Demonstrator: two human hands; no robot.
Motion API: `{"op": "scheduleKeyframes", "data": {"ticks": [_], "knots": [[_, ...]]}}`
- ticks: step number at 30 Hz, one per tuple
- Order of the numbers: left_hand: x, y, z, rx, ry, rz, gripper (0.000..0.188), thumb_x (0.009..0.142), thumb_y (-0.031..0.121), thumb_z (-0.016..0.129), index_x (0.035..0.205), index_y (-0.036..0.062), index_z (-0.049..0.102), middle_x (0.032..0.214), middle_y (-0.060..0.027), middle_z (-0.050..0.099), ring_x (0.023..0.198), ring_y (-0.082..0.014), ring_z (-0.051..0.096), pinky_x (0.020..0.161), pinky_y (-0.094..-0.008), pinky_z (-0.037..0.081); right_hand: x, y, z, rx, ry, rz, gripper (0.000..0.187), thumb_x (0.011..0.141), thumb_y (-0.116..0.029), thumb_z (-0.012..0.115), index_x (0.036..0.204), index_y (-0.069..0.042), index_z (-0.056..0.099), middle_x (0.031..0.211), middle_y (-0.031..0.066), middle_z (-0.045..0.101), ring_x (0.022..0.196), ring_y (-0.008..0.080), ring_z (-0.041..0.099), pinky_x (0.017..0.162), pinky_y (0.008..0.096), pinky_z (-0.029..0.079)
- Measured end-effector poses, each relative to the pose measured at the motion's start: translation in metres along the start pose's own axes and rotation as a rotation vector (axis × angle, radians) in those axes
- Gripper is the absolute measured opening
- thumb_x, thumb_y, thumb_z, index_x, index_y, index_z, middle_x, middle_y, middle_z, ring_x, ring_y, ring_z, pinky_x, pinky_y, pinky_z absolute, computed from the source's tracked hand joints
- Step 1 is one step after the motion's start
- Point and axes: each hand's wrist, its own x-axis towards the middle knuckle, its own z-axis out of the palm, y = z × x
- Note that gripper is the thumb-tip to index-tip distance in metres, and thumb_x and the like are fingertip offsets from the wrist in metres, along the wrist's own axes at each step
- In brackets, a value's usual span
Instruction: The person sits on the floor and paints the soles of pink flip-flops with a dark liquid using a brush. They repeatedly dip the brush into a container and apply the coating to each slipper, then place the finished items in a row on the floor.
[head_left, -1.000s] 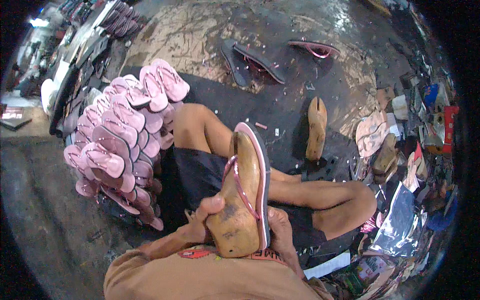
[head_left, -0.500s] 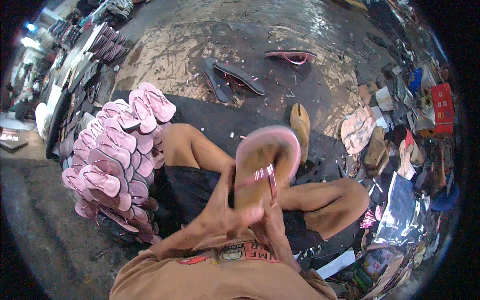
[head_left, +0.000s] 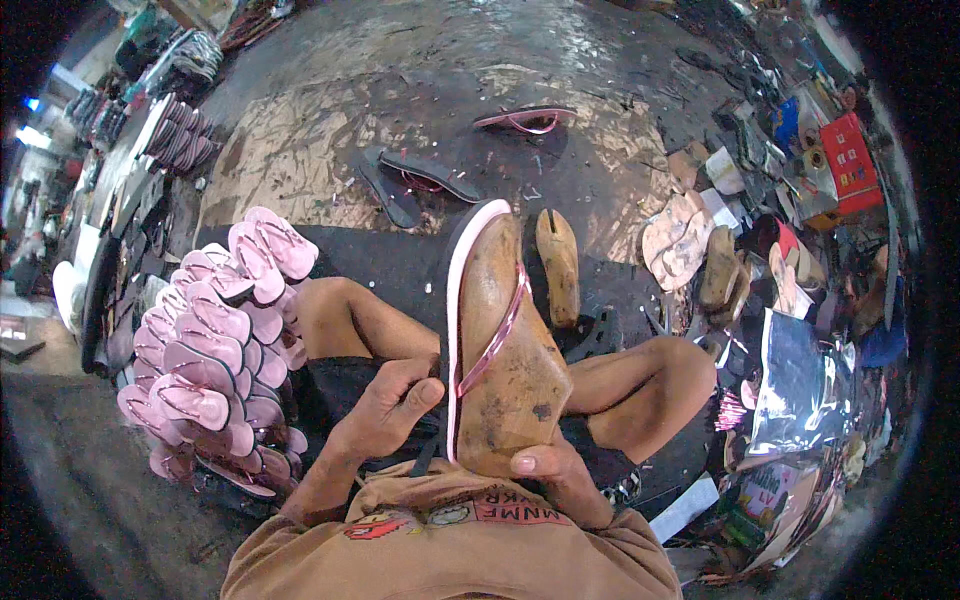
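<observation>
A wooden shoe last (head_left: 505, 400), brown and scuffed, stands tilted on its side in front of my chest. Fitted along it is a pink sandal (head_left: 455, 330), its pale sole edge facing left and its shiny strap crossing the last. My right hand (head_left: 560, 470) grips the last at its heel end, thumb on top and the other fingers hidden beneath. Close to the sole's left side is my left hand (head_left: 390, 405), fingers curled and thumb pointing toward the sole; whether anything is inside it is hidden.
Pink sandals are piled (head_left: 215, 350) at my left. Another wooden last (head_left: 557, 265) lies ahead, beyond my folded legs. Dark-soled sandals (head_left: 430, 178) and a pink-strapped sandal (head_left: 530, 121) lie farther off. Scraps, a red box (head_left: 850, 160) and a shiny sheet (head_left: 805, 380) clutter the right.
The last and sandal have turned from showing the strap front to showing their side. My left hand has come off the last and sits left of the sole. The head view has shifted slightly.
</observation>
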Motion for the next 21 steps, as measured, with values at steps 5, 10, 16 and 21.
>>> {"op": "scheduleKeyframes", "data": {"ticks": [5, 10, 16, 21], "knots": [[-0.036, -0.039, 0.022, -0.687, -0.103, -0.264, 0.035, 0.108, 0.037, 0.063, 0.119, 0.0033, 0.067, 0.104, 0.0000, 0.066, 0.094, -0.0083, 0.062, 0.083, -0.0308, 0.055, -0.013, 0.001, 0.008, 0.100, 0.049, -0.047, 0.125, 0.072, -0.022, 0.089, 0.166, -0.004, 0.008, 0.162, 0.0178, 0.037, 0.149, 0.0292, 0.041, 0.123, 0.0462, 0.035], [-0.021, -0.114, 0.079, -1.229, -0.102, -0.491, 0.040, 0.107, 0.034, 0.063, 0.135, 0.0049, 0.058, 0.122, -0.0038, 0.063, 0.112, -0.0151, 0.064, 0.100, -0.0346, 0.053, 0.004, 0.002, 0.020, -0.821, -0.025, -0.514, 0.136, 0.071, -0.019, 0.087, 0.167, -0.008, -0.008, 0.165, 0.0216, 0.031, 0.150, 0.0318, 0.040, 0.122, 0.0463, 0.034], [0.025, -0.130, 0.045, -1.037, 0.183, -0.282, 0.054, 0.109, 0.032, 0.055, 0.154, 0.0043, 0.042, 0.149, -0.0116, 0.054, 0.135, -0.0227, 0.056, 0.118, -0.0403, 0.044, 0.057, 0.006, -0.015, -0.746, 0.023, -0.465, 0.130, 0.081, -0.009, 0.082, 0.166, -0.013, -0.017, 0.164, 0.0267, 0.026, 0.151, 0.0376, 0.039, 0.123, 0.0493, 0.036], [0.015, -0.056, 0.038, -0.931, 0.415, -0.276, 0.047, 0.111, 0.020, 0.046, 0.155, 0.0026, 0.043, 0.153, -0.0129, 0.052, 0.139, -0.0241, 0.055, 0.120, -0.0409, 0.042, 0.086, 0.035, -0.015, -0.976, 0.158, -0.539, 0.126, 0.086, -0.017, 0.078, 0.164, 0.000, -0.019, 0.170, 0.0311, 0.008, 0.161, 0.0404, 0.013, 0.129, 0.0516, 0.020]]}}
